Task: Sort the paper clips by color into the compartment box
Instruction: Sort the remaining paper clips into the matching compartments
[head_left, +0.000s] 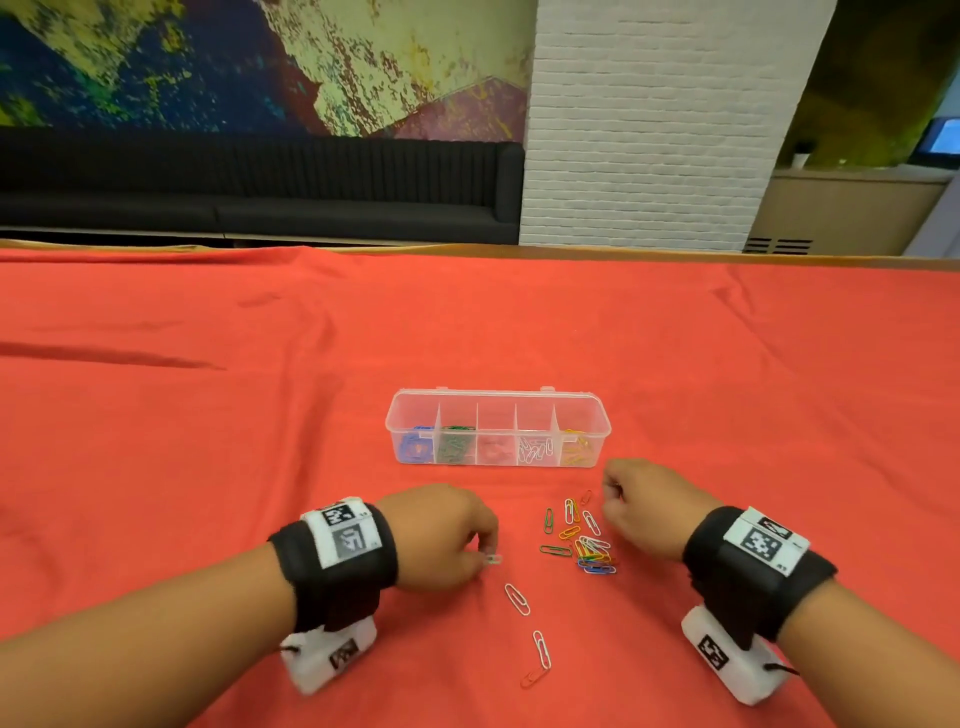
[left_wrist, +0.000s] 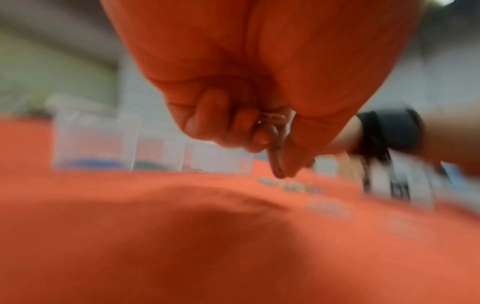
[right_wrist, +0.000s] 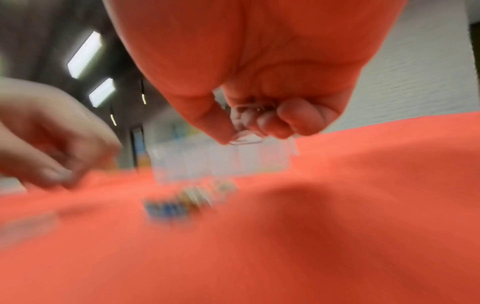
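A clear compartment box (head_left: 497, 400) stands on the red cloth, holding blue, green, red, white and yellow clips from left to right. A loose pile of mixed paper clips (head_left: 586, 545) lies in front of it. My left hand (head_left: 485, 557) is left of the pile and pinches a white clip (left_wrist: 276, 131) between thumb and curled fingers. My right hand (head_left: 613, 491) is right of the pile, near the box's right end, fingers curled round a white clip (right_wrist: 245, 139). Both wrist views are blurred.
Two white clips (head_left: 517, 598) (head_left: 542, 648) and a red clip (head_left: 534, 676) lie apart near the front, between my forearms. The red cloth (head_left: 208, 441) covers the whole table. A black bench (head_left: 260, 192) and a white brick pillar (head_left: 649, 130) stand beyond the far edge.
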